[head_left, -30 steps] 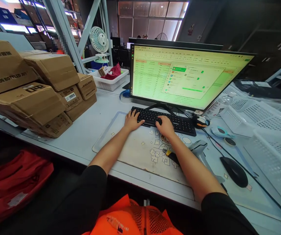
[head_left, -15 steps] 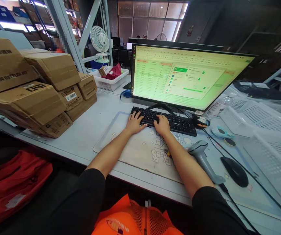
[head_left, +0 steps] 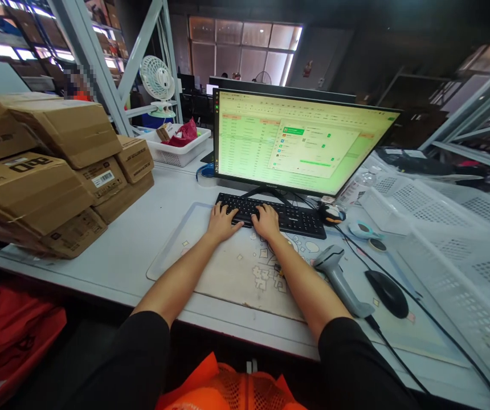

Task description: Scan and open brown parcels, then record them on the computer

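**Two hands on a keyboard at a cluttered worktop**

A black keyboard (head_left: 290, 215) is placed at the foot of a lit monitor (head_left: 296, 142), squarely ahead, so the screen can be read over the keys. The left hand (head_left: 221, 222) and right hand (head_left: 266, 221) are set side by side on its left half. The fingers are loosely curved on the keys, grasping nothing. A barcode scanner (head_left: 339, 279) and a mouse (head_left: 387, 293) are laid near the right forearm, probably for easy reach. Cardboard boxes (head_left: 57, 165) are stacked along the left of the worktop (head_left: 142, 245).
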A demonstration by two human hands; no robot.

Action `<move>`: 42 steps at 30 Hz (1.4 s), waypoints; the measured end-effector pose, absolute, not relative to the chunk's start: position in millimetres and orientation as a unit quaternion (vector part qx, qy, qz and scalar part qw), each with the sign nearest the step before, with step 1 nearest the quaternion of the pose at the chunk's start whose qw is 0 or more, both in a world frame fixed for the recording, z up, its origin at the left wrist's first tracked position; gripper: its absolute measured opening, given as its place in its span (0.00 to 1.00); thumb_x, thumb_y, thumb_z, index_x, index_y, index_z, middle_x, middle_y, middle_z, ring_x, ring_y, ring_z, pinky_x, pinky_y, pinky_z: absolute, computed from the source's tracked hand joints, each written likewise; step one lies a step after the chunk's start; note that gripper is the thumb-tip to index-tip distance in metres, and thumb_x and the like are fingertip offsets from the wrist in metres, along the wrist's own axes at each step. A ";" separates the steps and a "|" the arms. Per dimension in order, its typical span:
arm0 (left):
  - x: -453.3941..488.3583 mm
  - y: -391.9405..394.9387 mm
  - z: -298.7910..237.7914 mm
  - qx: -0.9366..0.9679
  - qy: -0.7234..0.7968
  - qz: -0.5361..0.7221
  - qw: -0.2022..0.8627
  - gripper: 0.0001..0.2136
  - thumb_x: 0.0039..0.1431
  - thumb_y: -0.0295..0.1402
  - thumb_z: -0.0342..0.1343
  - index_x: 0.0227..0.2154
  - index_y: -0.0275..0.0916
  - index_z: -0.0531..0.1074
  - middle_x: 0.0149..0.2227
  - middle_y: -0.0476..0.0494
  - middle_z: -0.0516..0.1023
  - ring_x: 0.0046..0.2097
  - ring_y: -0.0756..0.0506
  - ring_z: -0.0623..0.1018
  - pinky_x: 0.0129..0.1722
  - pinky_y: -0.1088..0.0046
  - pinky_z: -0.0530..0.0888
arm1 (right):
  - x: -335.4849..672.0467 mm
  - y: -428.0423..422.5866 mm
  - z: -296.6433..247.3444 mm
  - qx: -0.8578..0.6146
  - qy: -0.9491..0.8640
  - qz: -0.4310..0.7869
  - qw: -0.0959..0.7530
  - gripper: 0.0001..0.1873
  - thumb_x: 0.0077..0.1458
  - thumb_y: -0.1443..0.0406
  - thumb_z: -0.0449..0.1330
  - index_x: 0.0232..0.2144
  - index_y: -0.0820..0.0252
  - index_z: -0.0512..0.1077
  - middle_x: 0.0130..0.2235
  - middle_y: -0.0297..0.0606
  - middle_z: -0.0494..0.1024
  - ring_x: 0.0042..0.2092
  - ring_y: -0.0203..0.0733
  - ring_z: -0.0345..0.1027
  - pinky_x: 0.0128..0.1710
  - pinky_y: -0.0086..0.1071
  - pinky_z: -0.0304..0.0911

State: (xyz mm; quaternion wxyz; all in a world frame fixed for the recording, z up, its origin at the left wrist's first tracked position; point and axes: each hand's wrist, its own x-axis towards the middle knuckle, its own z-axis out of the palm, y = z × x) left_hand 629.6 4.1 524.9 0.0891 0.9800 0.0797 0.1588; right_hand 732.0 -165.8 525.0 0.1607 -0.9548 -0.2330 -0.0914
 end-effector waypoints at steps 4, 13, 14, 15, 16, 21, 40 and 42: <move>629.3 4.7 525.5 0.980 0.079 0.157 0.092 0.30 0.69 0.54 0.55 0.68 0.46 0.72 0.71 0.34 0.68 0.75 0.28 0.58 0.74 0.47 0.58 | 731.9 -164.8 526.3 -0.958 -0.232 -0.080 0.150 0.28 0.69 0.56 0.50 0.64 0.62 0.72 0.73 0.54 0.65 0.75 0.59 0.51 0.73 0.56 0.47; 630.5 6.3 525.8 0.979 0.082 0.150 0.108 0.31 0.70 0.53 0.54 0.70 0.44 0.69 0.73 0.36 0.65 0.75 0.30 0.58 0.74 0.49 0.57 | 731.2 -169.9 524.4 -0.955 -0.240 -0.088 0.153 0.28 0.69 0.55 0.50 0.65 0.60 0.71 0.72 0.53 0.66 0.73 0.57 0.55 0.73 0.54 0.49; 631.2 7.2 525.5 0.979 0.083 0.147 0.111 0.32 0.70 0.53 0.54 0.70 0.44 0.68 0.74 0.36 0.64 0.75 0.30 0.58 0.74 0.49 0.58 | 730.7 -170.4 524.1 -0.954 -0.241 -0.089 0.154 0.28 0.69 0.55 0.50 0.65 0.60 0.71 0.72 0.53 0.66 0.73 0.57 0.55 0.73 0.54 0.49; 632.0 8.3 525.2 0.980 0.084 0.143 0.114 0.32 0.70 0.53 0.54 0.71 0.44 0.68 0.74 0.36 0.63 0.75 0.29 0.58 0.74 0.49 0.58 | 730.2 -170.7 523.8 -0.954 -0.242 -0.090 0.154 0.28 0.69 0.56 0.50 0.65 0.61 0.71 0.72 0.53 0.66 0.73 0.56 0.55 0.73 0.53 0.49; 632.9 9.5 524.9 0.980 0.084 0.139 0.117 0.32 0.70 0.54 0.54 0.71 0.44 0.67 0.75 0.37 0.62 0.76 0.29 0.57 0.74 0.48 0.58 | 729.7 -171.0 523.4 -0.953 -0.242 -0.091 0.155 0.28 0.69 0.56 0.50 0.65 0.61 0.71 0.72 0.53 0.66 0.73 0.56 0.55 0.73 0.53 0.49; 639.2 14.9 524.3 0.979 0.091 0.133 0.124 0.35 0.70 0.56 0.52 0.73 0.44 0.65 0.77 0.38 0.59 0.77 0.29 0.56 0.75 0.48 0.55 | 729.2 -171.4 520.9 -0.952 -0.243 -0.096 0.159 0.29 0.69 0.56 0.50 0.65 0.61 0.70 0.72 0.54 0.66 0.73 0.57 0.55 0.73 0.53 0.48; 649.5 20.7 522.6 0.967 0.139 0.137 0.163 0.39 0.69 0.59 0.50 0.75 0.43 0.58 0.78 0.41 0.56 0.77 0.29 0.54 0.75 0.49 0.54 | 734.9 -174.8 515.1 -0.946 -0.251 -0.108 0.175 0.29 0.68 0.55 0.51 0.64 0.63 0.71 0.71 0.55 0.67 0.72 0.59 0.57 0.72 0.55 0.50; 649.5 21.3 523.0 0.966 0.140 0.137 0.167 0.39 0.69 0.59 0.50 0.76 0.42 0.58 0.78 0.42 0.56 0.77 0.29 0.53 0.75 0.48 0.54 | 735.1 -175.0 515.1 -0.945 -0.252 -0.108 0.177 0.30 0.68 0.55 0.51 0.64 0.64 0.71 0.71 0.56 0.67 0.72 0.60 0.57 0.72 0.55 0.50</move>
